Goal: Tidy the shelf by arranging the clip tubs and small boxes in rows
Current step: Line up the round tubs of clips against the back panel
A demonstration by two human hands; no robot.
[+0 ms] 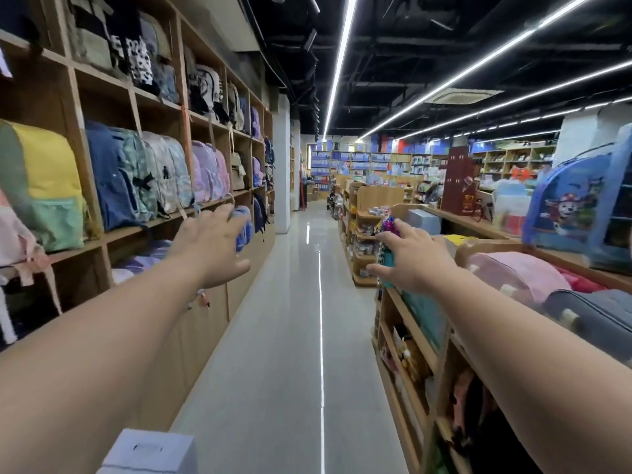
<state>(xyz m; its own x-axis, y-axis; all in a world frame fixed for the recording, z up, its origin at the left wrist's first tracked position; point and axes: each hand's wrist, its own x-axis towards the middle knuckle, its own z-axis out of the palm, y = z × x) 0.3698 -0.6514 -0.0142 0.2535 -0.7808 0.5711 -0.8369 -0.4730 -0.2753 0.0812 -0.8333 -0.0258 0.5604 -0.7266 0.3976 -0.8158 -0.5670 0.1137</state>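
Observation:
I look down a shop aisle with both arms stretched forward. My left hand [212, 248] is raised in the air in front of the backpack wall, fingers relaxed and holding nothing. My right hand [415, 258] is raised over the corner of the right-hand display unit [410, 323], fingers spread and loose, holding nothing. Small boxes and packs sit on the low wooden shelves [366, 234] further down the aisle on the right. No clip tubs can be made out from here.
Tall wooden shelving [136, 227] full of backpacks lines the left. Bags and pouches lie on the right unit, with a blue cartoon backpack [567, 206] behind. A pale cardboard box [150, 453] is at the bottom edge. The grey floor [294, 336] runs ahead.

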